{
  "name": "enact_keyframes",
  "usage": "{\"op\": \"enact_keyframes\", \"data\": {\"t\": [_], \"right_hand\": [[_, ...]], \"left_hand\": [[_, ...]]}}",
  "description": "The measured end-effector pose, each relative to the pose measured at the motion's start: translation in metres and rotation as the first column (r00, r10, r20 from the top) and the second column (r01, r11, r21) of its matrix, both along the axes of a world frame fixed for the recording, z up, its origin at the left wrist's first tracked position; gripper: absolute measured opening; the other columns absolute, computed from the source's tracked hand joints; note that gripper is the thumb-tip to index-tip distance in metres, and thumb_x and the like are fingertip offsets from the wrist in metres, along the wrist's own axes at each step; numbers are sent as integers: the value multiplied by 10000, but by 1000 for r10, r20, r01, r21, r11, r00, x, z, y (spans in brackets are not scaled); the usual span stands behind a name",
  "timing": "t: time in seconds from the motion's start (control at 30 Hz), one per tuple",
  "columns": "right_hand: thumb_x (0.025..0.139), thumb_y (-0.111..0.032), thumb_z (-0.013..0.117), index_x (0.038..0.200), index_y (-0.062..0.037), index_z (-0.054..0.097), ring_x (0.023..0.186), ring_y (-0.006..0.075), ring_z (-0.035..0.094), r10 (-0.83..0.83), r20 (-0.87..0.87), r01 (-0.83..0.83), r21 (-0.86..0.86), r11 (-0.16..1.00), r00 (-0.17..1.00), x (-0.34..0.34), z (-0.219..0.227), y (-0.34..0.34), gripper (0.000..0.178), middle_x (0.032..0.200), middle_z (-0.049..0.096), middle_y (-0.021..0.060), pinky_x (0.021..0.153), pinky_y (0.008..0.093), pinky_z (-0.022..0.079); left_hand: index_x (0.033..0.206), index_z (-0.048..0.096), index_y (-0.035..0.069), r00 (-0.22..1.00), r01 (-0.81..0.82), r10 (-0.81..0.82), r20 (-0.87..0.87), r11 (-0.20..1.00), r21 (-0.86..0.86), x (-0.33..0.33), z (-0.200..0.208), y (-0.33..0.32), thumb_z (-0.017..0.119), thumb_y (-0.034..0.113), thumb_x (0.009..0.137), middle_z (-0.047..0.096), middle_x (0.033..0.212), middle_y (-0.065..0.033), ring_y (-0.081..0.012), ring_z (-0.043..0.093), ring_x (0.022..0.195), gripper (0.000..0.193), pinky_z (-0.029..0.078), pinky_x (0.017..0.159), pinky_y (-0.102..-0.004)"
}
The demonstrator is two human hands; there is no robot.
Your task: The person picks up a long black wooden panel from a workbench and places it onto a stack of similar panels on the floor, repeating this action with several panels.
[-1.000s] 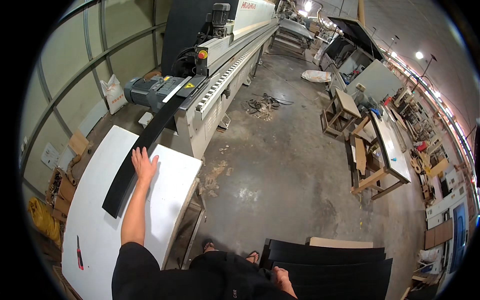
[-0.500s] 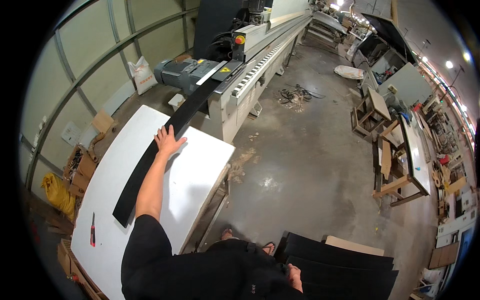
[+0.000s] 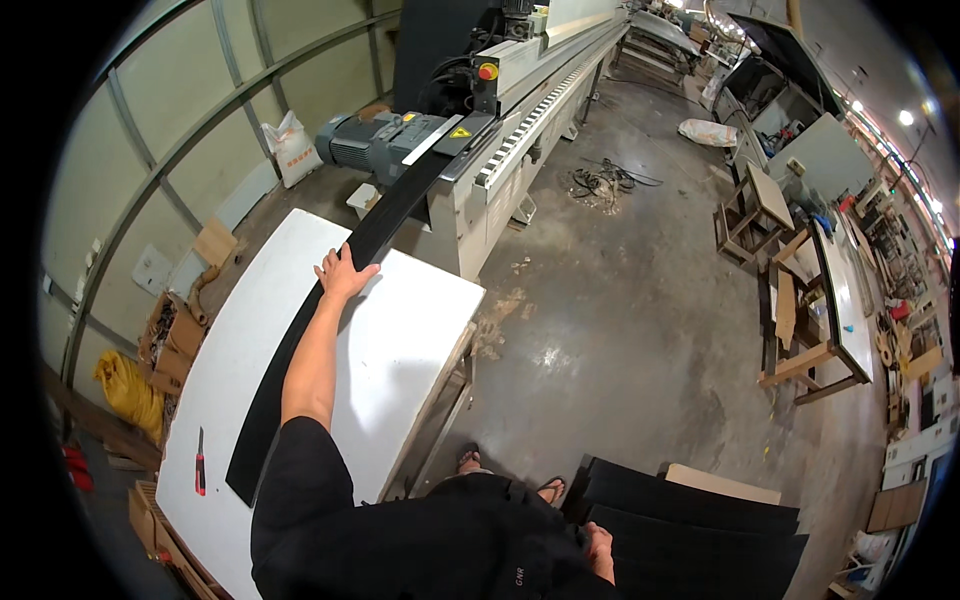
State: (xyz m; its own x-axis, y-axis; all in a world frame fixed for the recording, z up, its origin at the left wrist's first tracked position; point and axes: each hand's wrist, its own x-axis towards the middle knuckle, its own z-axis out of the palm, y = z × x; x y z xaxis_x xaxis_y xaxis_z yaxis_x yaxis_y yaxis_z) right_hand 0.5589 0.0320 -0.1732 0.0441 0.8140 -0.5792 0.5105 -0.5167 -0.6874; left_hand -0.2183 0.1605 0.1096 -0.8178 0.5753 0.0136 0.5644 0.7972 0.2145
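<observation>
A long, narrow black panel [image 3: 385, 225] lies across the white table [image 3: 400, 330], its far end resting on the grey machine [image 3: 500, 120]. My left hand [image 3: 343, 275] lies flat on the panel near the table's far edge, fingers spread. My right hand [image 3: 600, 548] hangs low at my side, resting on the top of a stack of black panels [image 3: 700, 520]; its fingers are mostly hidden by my body.
A red-handled cutter [image 3: 200, 462] lies on the table's near left corner. A grey motor [image 3: 375, 145] sits at the machine's end. Wooden trestles and boards [image 3: 810, 300] stand to the right on the concrete floor. Cardboard and a yellow bag [image 3: 125, 385] lie by the left wall.
The black panel has slid back along the table toward me, my left hand staying on it. The view has tilted, and the machine sits farther up in the picture.
</observation>
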Motion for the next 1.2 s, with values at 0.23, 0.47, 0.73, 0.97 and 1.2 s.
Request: {"op": "enact_keyframes", "data": {"t": [0.23,0.47,0.73,0.97,1.2], "right_hand": [[834,-284,634,1019,-13,649,760,246,603,-299,132,326,-332,885,945,-29,39,7,328,899,660,104,652,388,469],[817,-302,644,1037,-14,637,662,225,584,-409,194,452,-328,830,892,-37,34,10,362,866,650,104,576,363,463],[835,-265,613,1068,13,619,835,239,616,-158,95,170,-139,976,983,-43,33,-2,363,975,655,117,729,356,482],[836,-251,621,1071,19,614,904,245,607,32,72,-28,-53,998,997,-47,32,-13,358,1004,651,125,794,354,465],[819,-280,652,1093,5,610,917,250,600,-35,93,35,4,999,995,-46,35,-17,398,1035,641,125,789,370,458]], "left_hand": [[1415,205,82,1000,10,-10,19,999,-31,0,8,-4,647,590,671,223,1418,-252,-377,203,1326,1003,77,1081,-546],[1423,172,88,999,40,-38,27,998,-58,0,5,13,659,574,662,218,1414,-254,-374,200,1325,1026,75,1083,-538],[1418,171,68,998,56,-54,30,997,-49,-3,6,25,669,568,650,233,1406,-253,-371,212,1319,1042,79,1082,-535],[1404,173,20,999,36,-34,38,998,-46,-6,7,28,685,566,619,256,1405,-227,-352,236,1317,1085,85,1084,-531],[1386,170,-44,998,39,-36,55,998,-46,-1,14,26,688,562,605,283,1400,-214,-335,256,1313,1116,106,1084,-532]]}}
